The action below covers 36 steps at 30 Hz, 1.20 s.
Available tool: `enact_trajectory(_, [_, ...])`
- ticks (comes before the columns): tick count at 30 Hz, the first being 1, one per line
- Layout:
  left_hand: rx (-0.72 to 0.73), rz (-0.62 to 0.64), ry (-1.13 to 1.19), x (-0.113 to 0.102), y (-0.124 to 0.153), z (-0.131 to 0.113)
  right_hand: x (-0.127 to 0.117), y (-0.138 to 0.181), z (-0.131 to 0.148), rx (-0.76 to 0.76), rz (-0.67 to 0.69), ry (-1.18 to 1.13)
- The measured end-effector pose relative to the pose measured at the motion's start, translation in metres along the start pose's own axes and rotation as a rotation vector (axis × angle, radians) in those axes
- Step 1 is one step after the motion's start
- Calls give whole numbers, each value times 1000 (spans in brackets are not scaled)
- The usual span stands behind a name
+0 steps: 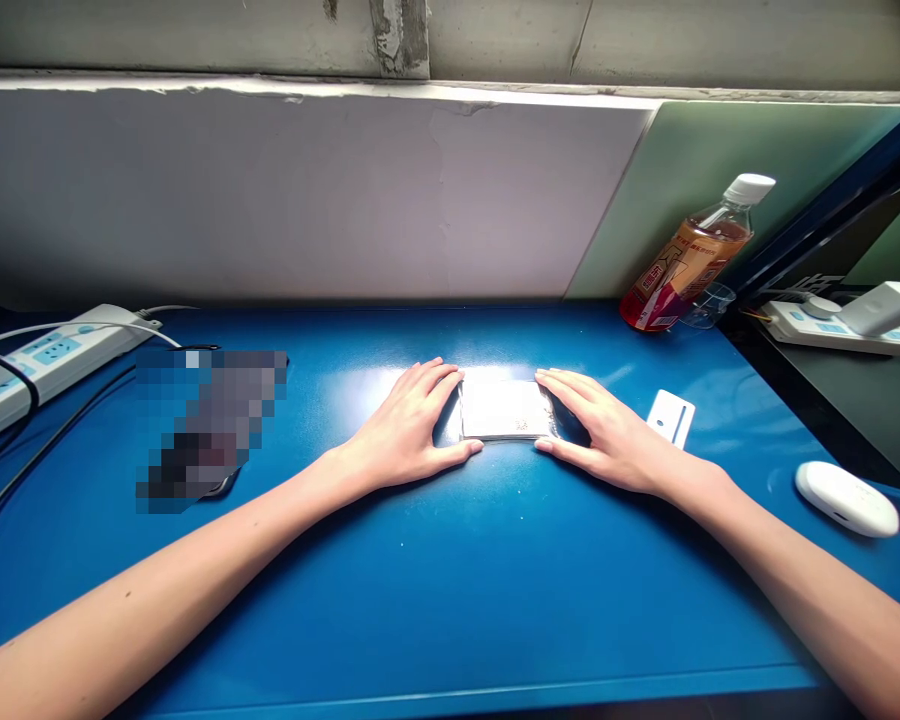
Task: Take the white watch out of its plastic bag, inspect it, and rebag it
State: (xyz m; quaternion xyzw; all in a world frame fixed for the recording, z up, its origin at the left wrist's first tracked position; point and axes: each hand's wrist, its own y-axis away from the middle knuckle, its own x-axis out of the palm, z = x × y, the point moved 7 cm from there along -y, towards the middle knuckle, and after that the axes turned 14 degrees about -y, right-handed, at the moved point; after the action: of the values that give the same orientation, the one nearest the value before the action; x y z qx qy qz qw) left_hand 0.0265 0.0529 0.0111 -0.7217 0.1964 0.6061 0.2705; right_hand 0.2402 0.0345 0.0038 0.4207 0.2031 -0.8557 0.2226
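A small flat white packet (499, 408) lies on the blue table (450, 590), with a small printed code near its lower right corner. Its ends look like shiny clear wrapping, and glare washes out much of the top. At its left end, my left hand (412, 425) grips it between the thumb in front and the fingers behind. My right hand (607, 430) holds the opposite end in the same way. Just beyond my right wrist lies a white card-like piece (671, 415) with a dark slot, partly covered by that arm.
A blurred-out dark phone-like object (229, 420) lies at left beside a white power strip (67, 350) and cables. At the back right stands a drink bottle (690, 255) near a clear cup (709, 305). A white oval case (847, 498) and another power strip (840, 325) are at right.
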Motion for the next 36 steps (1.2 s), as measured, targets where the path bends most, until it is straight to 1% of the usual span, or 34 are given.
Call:
enact_trajectory(7, [11, -9, -14, 1, 0, -1, 1, 1, -1, 6, -1, 14])
enact_trajectory(10, [46, -6, -16, 0, 1, -3, 2, 1, 0, 7, -1, 20])
enact_trajectory(14, [109, 12, -11, 1, 2, -7, 0, 1, 3, 6, -28, 5])
enact_trajectory(17, [112, 15, -9, 2, 1, -7, -3, -1, 3, 7, -39, -25])
enact_trajectory(20, [116, -7, -9, 1, 1, -8, -9, -4, 7, -24, -84, -34])
enact_trajectory(24, [122, -54, -10, -4, 0, -9, -13, -10, 22, -70, -116, 94])
enact_trajectory(28, [130, -80, 2, -5, 0, -9, -10, -23, 33, -29, -76, 267])
enact_trajectory(31, [137, -67, -23, -3, 0, -9, -4, -32, 31, 17, -38, 294])
enact_trajectory(33, [136, -32, -46, 0, 0, -9, -1, -35, 27, 24, -39, 309])
enact_trajectory(36, [132, 4, -59, 3, 1, -9, 3, -34, 22, 6, -78, 329])
